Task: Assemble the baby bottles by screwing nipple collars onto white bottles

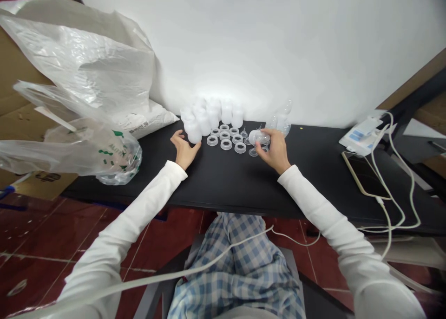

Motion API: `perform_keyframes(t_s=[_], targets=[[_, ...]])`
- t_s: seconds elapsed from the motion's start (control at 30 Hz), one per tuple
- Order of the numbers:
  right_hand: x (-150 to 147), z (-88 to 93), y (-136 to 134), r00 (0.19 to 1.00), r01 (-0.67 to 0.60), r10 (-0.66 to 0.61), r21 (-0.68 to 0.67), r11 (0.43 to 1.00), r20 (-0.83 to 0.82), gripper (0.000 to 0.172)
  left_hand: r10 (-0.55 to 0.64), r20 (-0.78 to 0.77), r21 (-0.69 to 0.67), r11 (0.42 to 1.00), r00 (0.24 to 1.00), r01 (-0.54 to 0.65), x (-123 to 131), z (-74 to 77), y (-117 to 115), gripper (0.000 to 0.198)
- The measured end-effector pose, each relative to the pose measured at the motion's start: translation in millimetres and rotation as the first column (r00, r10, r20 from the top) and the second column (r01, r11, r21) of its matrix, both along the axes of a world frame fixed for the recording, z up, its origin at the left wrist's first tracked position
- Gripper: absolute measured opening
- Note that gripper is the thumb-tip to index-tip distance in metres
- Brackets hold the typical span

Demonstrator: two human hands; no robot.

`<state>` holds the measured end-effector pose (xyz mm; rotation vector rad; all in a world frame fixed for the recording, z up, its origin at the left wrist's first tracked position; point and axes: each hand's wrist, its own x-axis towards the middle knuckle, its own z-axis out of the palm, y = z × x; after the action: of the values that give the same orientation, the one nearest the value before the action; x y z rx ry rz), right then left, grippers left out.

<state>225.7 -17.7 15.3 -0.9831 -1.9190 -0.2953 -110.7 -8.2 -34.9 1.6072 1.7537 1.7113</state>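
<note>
My left hand (185, 151) is open, thumb and fingers apart, at the front left of a cluster of small white translucent bottles (204, 121). Its fingertips are close to the nearest bottle; I cannot tell whether they touch it. My right hand (276, 149) is closed on a small white bottle (255, 136) with a clear domed top, held tilted on its side above the table. Between the hands lie several translucent screw rings (226, 144) in rows. Clear pointed teats (243, 132) sit right of the rings, some partly hidden by my right hand. Behind that hand stand clear domed caps (283, 123).
At the left are a large white plastic bag (104, 63) and a clear bag with green print (116, 154). A phone (365, 175) on a cable and a white box (362, 135) lie at the right of the black table (237, 184). A white cable (209, 269) crosses my lap.
</note>
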Motion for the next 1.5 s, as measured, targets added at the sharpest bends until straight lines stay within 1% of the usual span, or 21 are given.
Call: perform_keyframes(t_s=[0.03,0.07,0.1,0.13,0.17,0.23,0.3,0.4,0.47,0.57,0.7,0.77,0.97,1.1,1.17,1.23,1.3,1.33,1.4,1.43,1.5], targets=[[-2.7,-2.0,-0.8,0.999,-0.015,0.015,-0.013,1.000,-0.043,0.036,0.060,-0.012,0.040,0.997,0.998,-0.059,10.0,2.0,-6.1,0.063],[-5.6,-3.8,-1.9,0.995,-0.034,0.030,-0.036,0.999,-0.090,0.036,0.065,-0.016,0.089,0.994,0.998,-0.063,21.8,4.8,-12.9,0.053],[-8.7,-5.4,-3.2,0.989,-0.056,0.046,-0.069,0.996,-0.139,0.036,0.009,-0.017,0.132,0.991,1.000,-0.007,35.4,8.2,-19.9,0.041],[-11.9,-6.8,-4.7,0.980,-0.081,0.059,-0.110,0.991,-0.191,0.035,-0.097,-0.028,0.154,0.983,0.995,0.100,50.4,12.0,-26.5,0.027],[-15.1,-7.8,-6.3,0.967,-0.109,0.068,-0.158,0.981,-0.247,0.035,-0.223,-0.061,0.158,0.960,0.973,0.230,66.3,15.9,-32.1,0.021],[-20.7,-9.3,-9.5,0.931,-0.172,0.072,-0.257,0.951,-0.358,0.034,-0.450,-0.115,0.138,0.876,0.886,0.463,98.5,22.5,-38.7,0.032],[-24.8,-10.5,-11.4,0.886,-0.219,0.042,-0.336,0.916,-0.461,0.035,-0.598,-0.088,0.110,0.789,0.796,0.605,127.3,26.6,-38.3,0.041],[-27.0,-11.8,-10.1,0.821,-0.247,-0.026,-0.396,0.884,-0.571,0.041,-0.681,0.026,0.102,0.730,0.732,0.675,157.8,28.3,-28.8,0.047],[-26.4,-11.4,-7.6,0.787,-0.238,-0.067,-0.402,0.884,-0.613,0.045,-0.679,0.096,0.123,0.734,0.728,0.668,169.0,27.8,-21.5,0.046],[-24.4,-8.7,-5.5,0.786,-0.188,-0.096,-0.384,0.904,-0.611,0.047,-0.657,0.230,0.138,0.752,0.718,0.644,174.8,27.0,-14.8,0.042],[-22.6,-4.9,-6.7,0.871,-0.148,-0.061,-0.378,0.914,-0.488,0.047,-0.661,0.459,0.135,0.712,0.593,0.689,172.4,29.4,-14.5,0.036],[-21.7,-4.3,-6.4,0.910,-0.137,-0.024,-0.353,0.925,-0.415,0.048,-0.651,0.522,0.133,0.700,0.550,0.702,170.1,32.1,-15.8,0.031],[-15.4,-2.1,1.2,0.976,-0.145,0.108,-0.193,0.970,-0.190,0.049,-0.660,0.596,0.127,0.641,0.458,0.757,161.7,43.1,-16.4,0.026],[-9.4,6.3,3.0,0.984,-0.176,0.178,-0.098,0.979,0.016,0.046,-0.676,0.581,0.100,0.612,0.454,0.784,153.7,50.1,-13.3,0.031],[-6.5,11.1,2.3,0.973,-0.196,0.204,-0.083,0.977,0.107,0.045,-0.679,0.577,0.092,0.607,0.454,0.790,149.9,52.3,-11.4,0.032],[-4.6,14.0,1.4,0.960,-0.227,0.238,-0.092,0.970,0.148,0.044,-0.672,0.585,0.080,0.604,0.453,0.793,147.2,53.3,-9.8,0.032],[-4.5,13.5,0.5,0.959,-0.254,0.267,-0.129,0.959,0.095,0.044,-0.660,0.598,0.062,0.604,0.455,0.795,146.2,53.1,-8.9,0.033],[-5.4,12.1,0.1,0.962,-0.264,0.271,-0.159,0.951,0.027,0.045,-0.656,0.600,0.055,0.606,0.459,0.794,146.5,52.6,-8.7,0.035],[-9.0,7.4,-0.6,0.956,-0.270,0.231,-0.241,0.932,-0.179,0.046,-0.667,0.569,0.052,0.614,0.482,0.788,148.3,51.1,-9.3,0.038],[-11.6,4.6,-0.7,0.935,-0.278,0.190,-0.286,0.917,-0.300,0.047,-0.682,0.530,0.055,0.620,0.504,0.783,149.7,50.2,-9.9,0.040],[-17.7,-0.2,-0.5,0.850,-0.323,0.098,-0.364,0.873,-0.518,0.050,-0.710,0.408,0.063,0.649,0.574,0.758,152.6,48.1,-11.8,0.042]])
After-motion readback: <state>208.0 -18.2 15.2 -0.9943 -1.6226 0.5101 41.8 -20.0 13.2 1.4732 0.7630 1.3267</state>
